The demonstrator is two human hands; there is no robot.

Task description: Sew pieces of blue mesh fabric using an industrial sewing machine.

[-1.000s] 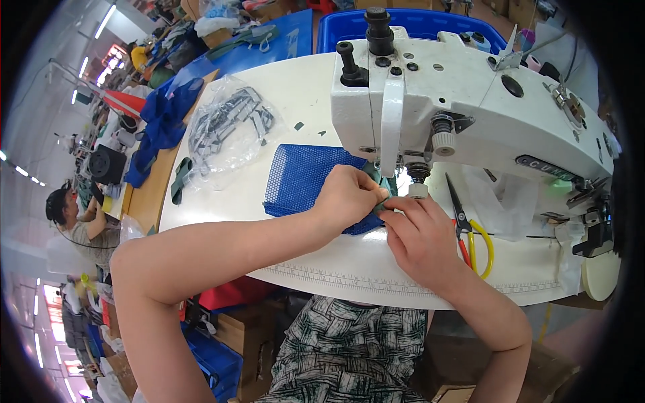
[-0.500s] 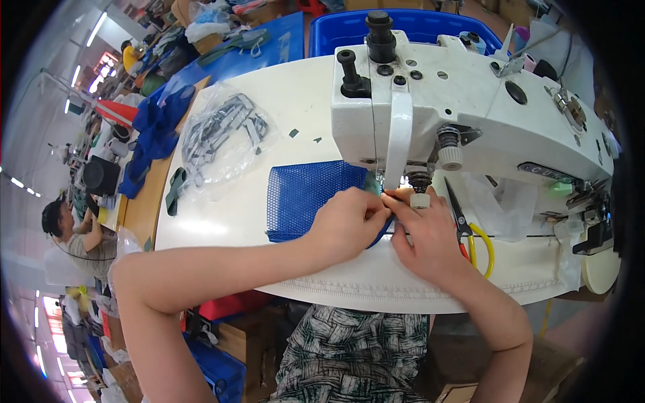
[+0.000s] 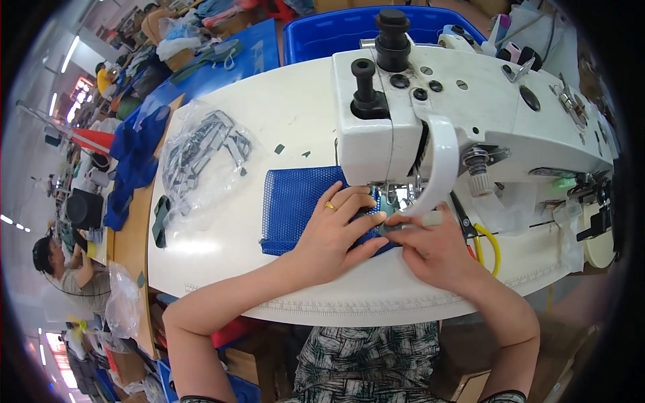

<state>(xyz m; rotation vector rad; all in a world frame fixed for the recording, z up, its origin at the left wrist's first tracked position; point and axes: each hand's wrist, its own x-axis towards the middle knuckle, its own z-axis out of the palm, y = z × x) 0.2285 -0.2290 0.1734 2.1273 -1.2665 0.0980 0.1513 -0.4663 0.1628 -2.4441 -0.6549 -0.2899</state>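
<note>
My left hand (image 3: 329, 242), a ring on one finger, lies open with fingers spread on the blue mesh fabric (image 3: 295, 191), its fingertips just left of the needle area of the white sewing machine (image 3: 366, 148). My right hand (image 3: 440, 252) is right of it, fingers slightly bent and apart, tips touching a small green piece (image 3: 390, 218) beside the presser foot. A curved white lever (image 3: 443, 161) partly hides the foot. Scissors with yellow and red handles (image 3: 489, 245) lie just right of my right hand.
A plastic bag of grey pieces (image 3: 195, 161) and a green strip (image 3: 160, 218) sit on the white table (image 3: 222, 269). Behind is a blue tub (image 3: 316, 33). At left are blue fabric (image 3: 131, 164) on a wooden table and a seated co-worker (image 3: 64, 275).
My left hand has changed from bent, pinched fingers to spread fingers on the mesh. The white lever has swung forward and rightward from hanging straight down. The view has shifted slightly.
</note>
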